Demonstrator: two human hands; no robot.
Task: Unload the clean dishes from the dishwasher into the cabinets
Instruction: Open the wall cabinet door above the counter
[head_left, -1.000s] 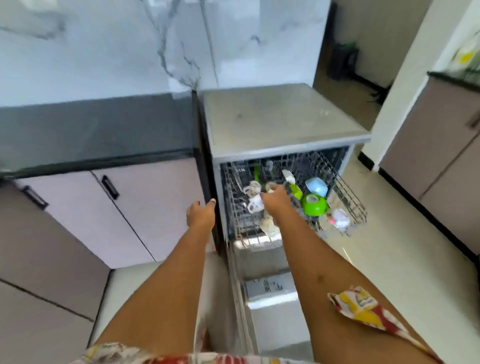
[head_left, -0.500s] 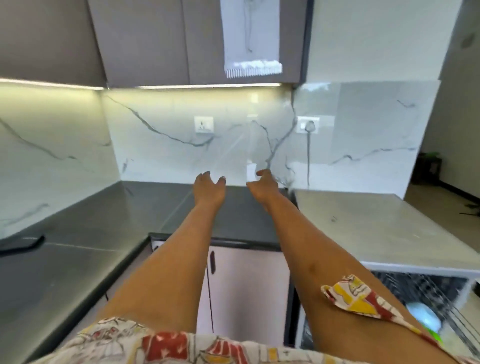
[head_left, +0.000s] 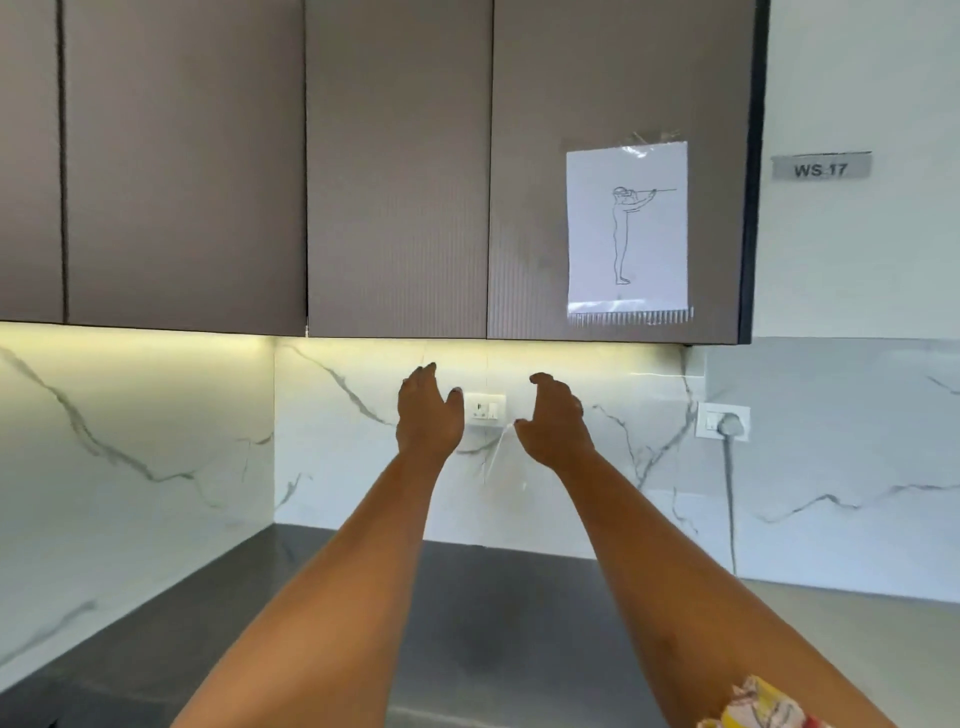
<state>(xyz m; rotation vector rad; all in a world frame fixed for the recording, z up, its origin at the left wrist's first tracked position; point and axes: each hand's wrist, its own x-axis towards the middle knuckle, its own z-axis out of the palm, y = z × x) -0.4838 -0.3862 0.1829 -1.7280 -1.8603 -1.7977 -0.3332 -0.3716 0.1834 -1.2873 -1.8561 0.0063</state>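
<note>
Both arms have risen higher toward the cabinets (head_left: 395, 182), which hang closed at 12 o'clock above the dark surface (head_left: 467, 623). The left grip (head_left: 428, 415) is spread, fingers straight, at 9 o'clock of a wall socket (head_left: 485, 407). The right grip (head_left: 553, 423), at 3 o'clock, curls in a C; whether it holds anything cannot be told.

A taped sheet (head_left: 627, 228) shows a drawn figure; a grey label (head_left: 821, 167) (WS 17) beside it; a plugged socket (head_left: 723, 422) below.
</note>
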